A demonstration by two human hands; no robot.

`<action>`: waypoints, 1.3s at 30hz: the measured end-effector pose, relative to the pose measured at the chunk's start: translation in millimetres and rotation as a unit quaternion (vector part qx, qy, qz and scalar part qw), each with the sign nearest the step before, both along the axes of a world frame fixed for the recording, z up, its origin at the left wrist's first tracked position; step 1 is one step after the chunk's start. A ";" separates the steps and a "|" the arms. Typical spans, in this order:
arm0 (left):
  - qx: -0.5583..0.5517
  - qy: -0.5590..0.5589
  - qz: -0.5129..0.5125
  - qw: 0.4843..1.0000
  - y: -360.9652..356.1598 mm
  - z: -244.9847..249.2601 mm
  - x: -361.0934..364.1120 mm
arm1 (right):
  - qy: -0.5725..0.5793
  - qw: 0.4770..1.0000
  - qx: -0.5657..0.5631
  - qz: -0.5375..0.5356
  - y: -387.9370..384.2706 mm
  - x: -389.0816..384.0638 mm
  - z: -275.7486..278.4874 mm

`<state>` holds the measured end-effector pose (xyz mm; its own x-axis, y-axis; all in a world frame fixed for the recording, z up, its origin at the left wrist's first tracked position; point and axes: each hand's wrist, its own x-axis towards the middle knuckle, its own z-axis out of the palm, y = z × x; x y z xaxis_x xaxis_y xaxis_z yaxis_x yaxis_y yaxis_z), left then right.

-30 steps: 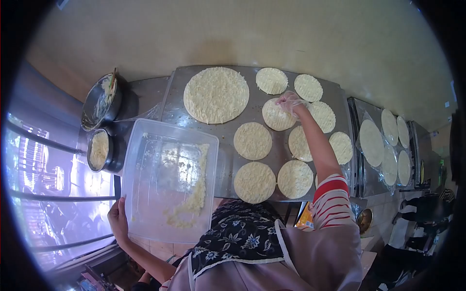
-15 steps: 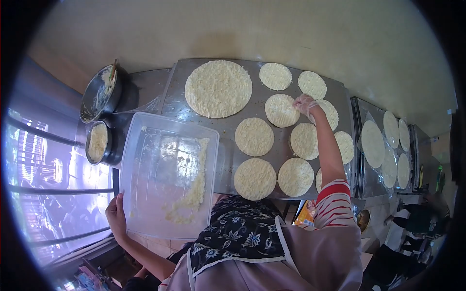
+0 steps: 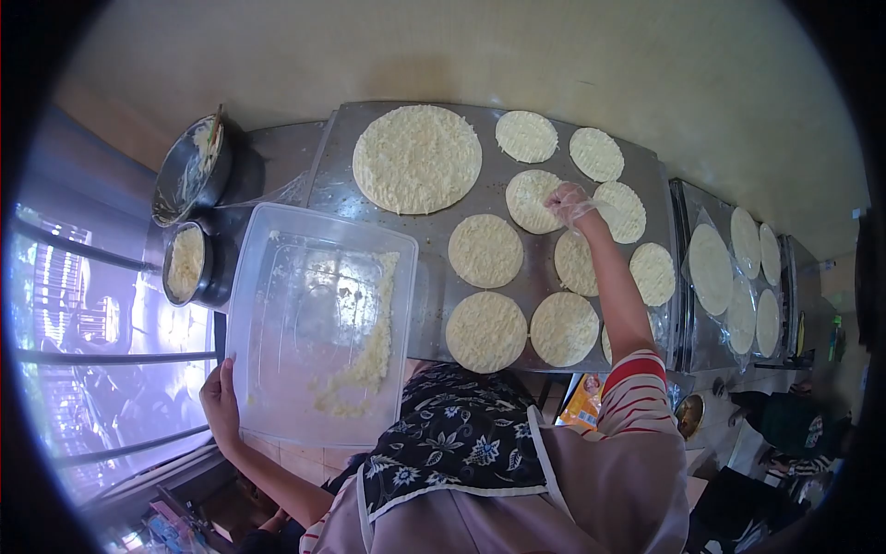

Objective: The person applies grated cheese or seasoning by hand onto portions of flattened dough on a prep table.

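Note:
My left hand (image 3: pixel 220 399) grips the left edge of a clear plastic tub (image 3: pixel 277 369), its fingers wrapped on the rim. Pale yellow grated shreds, looking like cheese (image 3: pixel 371 355), lie along the tub's right side and near corner. In a clear plastic glove, my right hand (image 3: pixel 567 203) hovers at the right side of a small round flat base (image 3: pixel 530 200) covered in pale shreds. Its fingers are bunched together; anything inside them is hidden. Several similar rounds (image 3: pixel 485 251) and one larger round (image 3: pixel 417 159) lie on the metal tray (image 3: pixel 415 314) around it.
A dark pan (image 3: pixel 192 171) with a utensil and a smaller pot (image 3: pixel 187 263) of pale shreds stand at left. Further trays of rounds (image 3: pixel 710 270) sit at right, partly under plastic film. A person (image 3: pixel 794 420) is at the lower right. An orange packet (image 3: pixel 583 403) lies below the tray edge.
My right hand has moved left, over the edge of the small round, with its fingers bunched. My left hand still holds the tub. The whole view has shifted slightly.

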<state>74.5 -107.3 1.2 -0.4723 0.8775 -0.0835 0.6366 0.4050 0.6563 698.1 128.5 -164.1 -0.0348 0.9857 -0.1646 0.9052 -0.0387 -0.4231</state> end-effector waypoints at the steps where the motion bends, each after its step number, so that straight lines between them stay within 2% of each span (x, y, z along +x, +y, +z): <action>1: -0.005 0.002 -0.001 1.000 0.7 -1.2 -2.2 | -0.019 1.000 -0.014 0.009 3.7 -1.4 -1.5; 6: -0.001 -0.005 0.008 1.000 -1.2 -5.4 -6.5 | -0.046 0.997 -0.046 0.044 13.4 -5.3 -8.6; 9: -0.005 -0.017 0.011 1.000 -0.3 -4.1 -5.1 | -0.034 0.999 -0.009 0.005 14.6 -8.8 -13.6; 12: -0.015 -0.014 0.012 1.000 0.4 -2.5 -5.3 | 0.003 0.997 -0.050 0.051 17.3 -4.4 -20.4; 15: -0.012 -0.009 0.008 1.000 1.5 -0.1 -1.0 | -0.006 0.998 -0.049 0.038 10.5 -3.8 -14.7; 17: -0.004 -0.006 0.003 1.000 1.6 1.0 0.3 | 0.018 0.996 -0.009 0.083 6.8 1.9 -19.9; 21: -0.015 -0.008 0.003 1.000 3.1 3.4 2.7 | 0.004 0.997 -0.001 0.071 -3.8 -2.7 -8.4; 24: -0.011 -0.009 0.005 1.000 2.6 0.5 0.9 | -0.021 0.997 -0.050 0.053 -5.3 -7.4 -4.0; 27: -0.003 -0.007 0.006 1.000 1.5 -0.8 -0.1 | -0.041 0.995 -0.010 0.093 -5.9 -2.4 -15.6; 29: -0.002 -0.007 0.006 1.000 1.9 0.1 -0.2 | -0.026 0.989 0.104 0.106 -8.4 -3.1 -22.2; 35: -0.009 0.006 0.002 1.000 2.9 -1.0 -1.2 | 0.054 0.997 0.041 0.036 -1.4 -19.8 -15.4; 39: 0.020 -0.010 -0.006 1.000 2.0 -4.0 0.5 | 0.051 0.994 0.076 0.056 10.2 -29.3 -32.1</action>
